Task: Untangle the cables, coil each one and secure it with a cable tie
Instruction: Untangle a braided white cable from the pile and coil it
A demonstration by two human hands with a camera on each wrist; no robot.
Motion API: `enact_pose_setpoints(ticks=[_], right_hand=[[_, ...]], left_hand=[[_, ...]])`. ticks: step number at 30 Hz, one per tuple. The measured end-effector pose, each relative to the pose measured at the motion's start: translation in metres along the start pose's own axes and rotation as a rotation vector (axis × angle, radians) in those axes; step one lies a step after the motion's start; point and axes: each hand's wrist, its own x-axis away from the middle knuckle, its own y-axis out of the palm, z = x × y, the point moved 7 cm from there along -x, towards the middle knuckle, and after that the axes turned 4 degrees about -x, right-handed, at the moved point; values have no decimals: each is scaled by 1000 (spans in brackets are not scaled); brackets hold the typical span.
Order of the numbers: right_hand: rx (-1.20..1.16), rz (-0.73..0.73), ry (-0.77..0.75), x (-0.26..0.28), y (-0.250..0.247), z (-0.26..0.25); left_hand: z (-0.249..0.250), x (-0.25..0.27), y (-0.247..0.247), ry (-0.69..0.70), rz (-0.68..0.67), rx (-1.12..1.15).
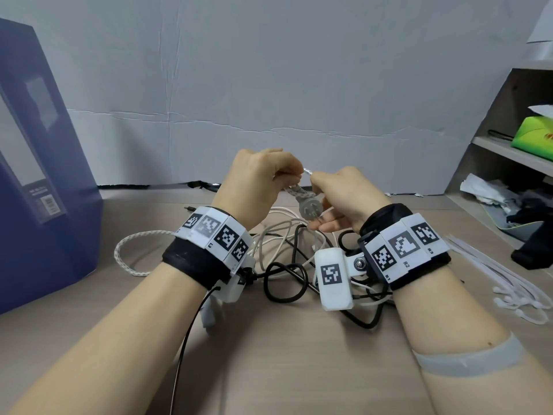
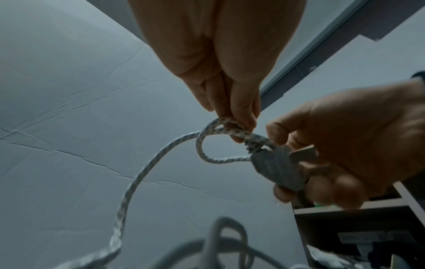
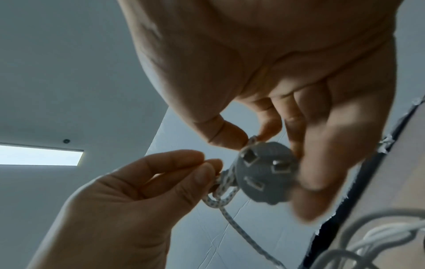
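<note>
Grey plug (image 3: 264, 174) and braided cable (image 2: 207, 134) pinched by both hands.

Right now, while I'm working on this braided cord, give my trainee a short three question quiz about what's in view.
1. True or false: the left hand pinches a loop of the braided cord.
2. The grey plug shows how many prongs? A. two B. three C. four
3. Fill in: the loose cable ties lie on the table to the person's ____.

Key: 1 true; 2 B; 3 right. The right hand holds the plug.
</note>
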Motion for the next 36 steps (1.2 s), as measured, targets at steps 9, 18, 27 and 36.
enact_pose_setpoints(ticks=[9,18,27,36], right_hand=[[0,91,-136,11,-2,-11],[-28,229,-313,4,-8,-18],[-339,81,-136,-1,-5,-13],[-536,-37,-29,-3,-7,-8]], left_hand=[[1,1,10,-5,-187,-159],[-15,4,16,-170,-365,-278],[-6,1,0,-220,-220,-67],[-13,-1,-7,-284,-29,295]])
